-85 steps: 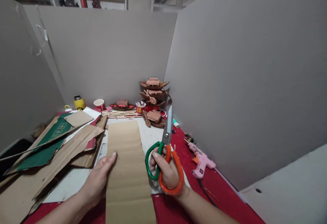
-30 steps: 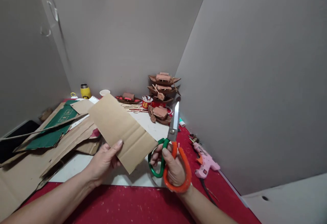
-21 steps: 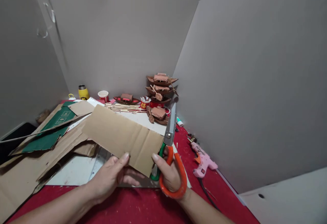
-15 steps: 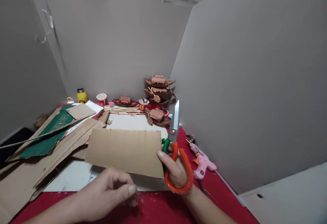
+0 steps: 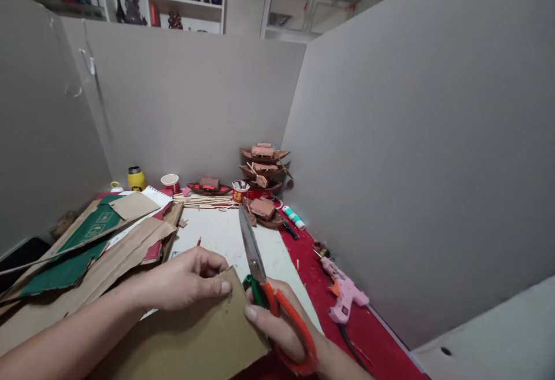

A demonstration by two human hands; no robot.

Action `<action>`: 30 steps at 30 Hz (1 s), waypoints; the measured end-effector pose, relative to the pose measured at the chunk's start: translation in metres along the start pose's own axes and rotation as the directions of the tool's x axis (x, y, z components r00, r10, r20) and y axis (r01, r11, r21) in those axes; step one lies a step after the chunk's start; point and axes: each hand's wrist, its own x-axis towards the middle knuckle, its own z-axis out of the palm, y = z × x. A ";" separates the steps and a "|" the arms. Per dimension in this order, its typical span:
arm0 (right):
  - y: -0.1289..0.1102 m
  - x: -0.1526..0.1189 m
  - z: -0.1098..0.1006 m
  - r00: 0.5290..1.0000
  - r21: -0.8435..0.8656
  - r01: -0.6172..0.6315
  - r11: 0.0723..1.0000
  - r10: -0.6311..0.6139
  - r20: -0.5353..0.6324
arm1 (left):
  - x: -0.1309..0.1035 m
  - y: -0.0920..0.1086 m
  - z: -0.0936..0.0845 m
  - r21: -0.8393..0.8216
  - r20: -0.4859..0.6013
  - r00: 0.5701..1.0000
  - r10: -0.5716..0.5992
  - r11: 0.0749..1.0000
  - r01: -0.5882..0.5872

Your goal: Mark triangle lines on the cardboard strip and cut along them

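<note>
And here's the left hand, pinching a piece of cardboard near its far corner, thumb flat on top, fingers tucked behind! That cardboard sits low in view, tilted, right in front of the person, its near end running out of sight. Over on the other side, the right hand is wrapped round the handles of the scissors, one orange and one green, while its thumb tip presses the cardboard's right edge. The blades lie together, aimed up and away, clear of the cardboard!

Beyond the hands, a white board covers part of the red surface, with a red pencil just past the left hand. To the left, a heap of torn cardboard, some of it green. At the back, a yellow bottle, a paper cup, a bundle of thin sticks and a lone model boat; then a stack of boats, with another boat in front. And out right, a pink glue gun lies on its side, near the grey partition
</note>
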 end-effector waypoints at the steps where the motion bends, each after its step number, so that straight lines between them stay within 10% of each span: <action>1: 0.001 0.002 -0.001 1.000 0.008 -0.018 1.000 0.018 -0.025 | 0.000 -0.002 -0.002 -0.030 -0.017 1.000 0.003 1.000 -0.003; 30: 0.029 -0.021 -0.045 0.973 -0.514 -0.051 0.856 0.158 0.166 | -0.025 -0.023 -0.030 -0.051 -0.226 0.962 0.151 0.985 -0.167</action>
